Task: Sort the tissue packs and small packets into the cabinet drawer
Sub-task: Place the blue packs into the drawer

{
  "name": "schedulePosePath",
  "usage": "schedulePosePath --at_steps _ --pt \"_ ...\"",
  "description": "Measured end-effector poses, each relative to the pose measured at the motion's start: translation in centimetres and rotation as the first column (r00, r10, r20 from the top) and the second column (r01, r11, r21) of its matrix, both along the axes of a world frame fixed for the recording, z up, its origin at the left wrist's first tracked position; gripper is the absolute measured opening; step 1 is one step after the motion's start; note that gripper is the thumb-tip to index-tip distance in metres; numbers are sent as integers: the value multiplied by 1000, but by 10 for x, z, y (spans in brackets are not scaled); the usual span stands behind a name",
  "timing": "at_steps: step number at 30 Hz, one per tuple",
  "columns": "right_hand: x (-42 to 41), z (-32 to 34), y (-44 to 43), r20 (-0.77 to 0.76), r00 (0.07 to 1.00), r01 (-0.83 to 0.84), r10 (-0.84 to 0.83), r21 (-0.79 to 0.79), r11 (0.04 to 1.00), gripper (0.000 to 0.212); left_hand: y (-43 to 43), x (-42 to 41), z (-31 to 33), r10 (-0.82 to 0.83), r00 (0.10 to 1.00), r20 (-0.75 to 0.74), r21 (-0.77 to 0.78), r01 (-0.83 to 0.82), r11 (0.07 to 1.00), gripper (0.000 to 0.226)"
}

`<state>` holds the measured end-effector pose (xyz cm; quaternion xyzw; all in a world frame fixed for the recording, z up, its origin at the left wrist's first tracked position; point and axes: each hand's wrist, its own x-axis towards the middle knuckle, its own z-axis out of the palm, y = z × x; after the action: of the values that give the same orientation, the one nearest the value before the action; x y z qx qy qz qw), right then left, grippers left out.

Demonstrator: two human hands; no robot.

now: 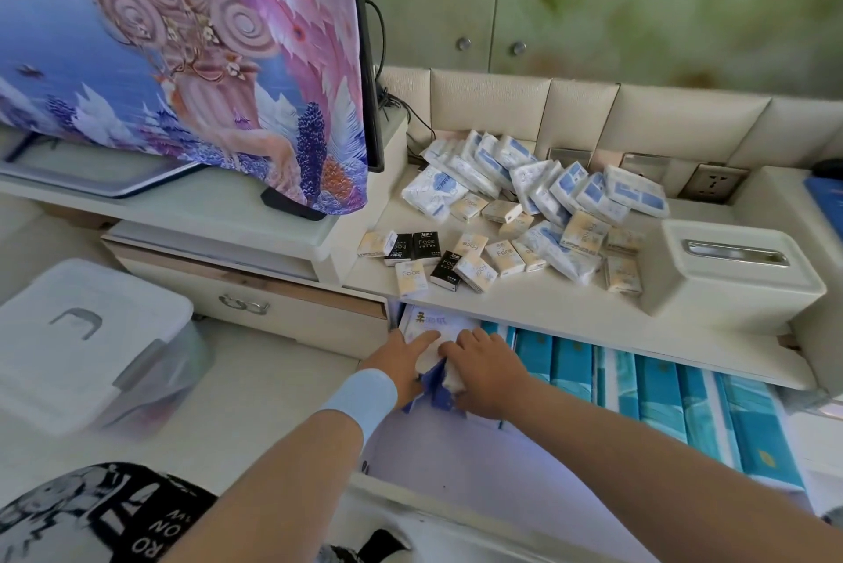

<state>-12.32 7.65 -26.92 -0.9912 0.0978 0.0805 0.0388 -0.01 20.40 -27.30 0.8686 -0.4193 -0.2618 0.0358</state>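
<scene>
Cream cabinet top (524, 307) runs across the head view below padded cream wall panels (492, 106) and green-stained cupboard doors (638, 1) with round knobs; wall sockets (716, 181) sit at the foot of the panels; to the left a television stands under a printed cloth cover (182, 60) of columns and feathers; a clear lidded storage box (86, 348) is on the floor lower left, beside a closed drawer with a metal handle (241, 302).

On the cabinet top lies a heap of white and blue tissue packs (593, 193), with cream small packets (499, 256) marked "Face" and a few black packets (426, 247) scattered in front; a cream tissue box holder (739, 270) stands just right of them.

Below, the cabinet drawer (433, 457) is pulled open; teal tissue packs (657, 389) stand in rows along its right part; at its left end lies a white pack (438, 318) with large printed characters, too blurred to read.

Both hands meet on a white and purple tissue pack (440, 387) at the drawer's left end; the right hand (483, 375) curls its fingers over it; the left hand (401, 361), a pale blue cuff (365, 398) at its wrist, lies against the pack's left side with the forefinger stretched out, its other fingers hidden, so I cannot tell its grip.

Black cloth (105, 517) at the lower left shows white letters, "ON" among them.
</scene>
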Motion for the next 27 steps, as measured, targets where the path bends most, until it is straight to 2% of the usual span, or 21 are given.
schedulePosePath --at_steps 4,11,15,17,20,23,25,27 --pt "-6 -8 -5 -15 1000 6 -6 31 999 78 0 3 -7 -94 995 41 142 88 986 78" --pt "-4 -10 0 52 994 97 -100 57 994 80 -11 11 -12 -232 966 111 121 219 968 75" --pt "-6 -13 1 67 995 75 -78 43 996 73 -16 9 -17 -210 969 132 5 211 977 66" --pt "-7 -13 -3 64 994 87 -90 47 995 72 -18 10 -19 -193 972 133 -6 195 981 63" --pt "-7 -12 -6 61 991 113 -118 69 991 69 -19 9 -26 -159 984 78 4 159 987 72" --pt "-8 -14 -7 39 994 96 -100 88 991 74 -19 11 -23 -108 993 -45 15 109 994 84" --pt "-10 -15 -10 26 996 83 -86 90 992 79 -17 15 -17 -77 994 -83 11 78 997 79" --pt "-12 -15 -14 18 995 96 -98 98 991 82 -14 18 -14 -47 997 -61 -9 46 999 74"
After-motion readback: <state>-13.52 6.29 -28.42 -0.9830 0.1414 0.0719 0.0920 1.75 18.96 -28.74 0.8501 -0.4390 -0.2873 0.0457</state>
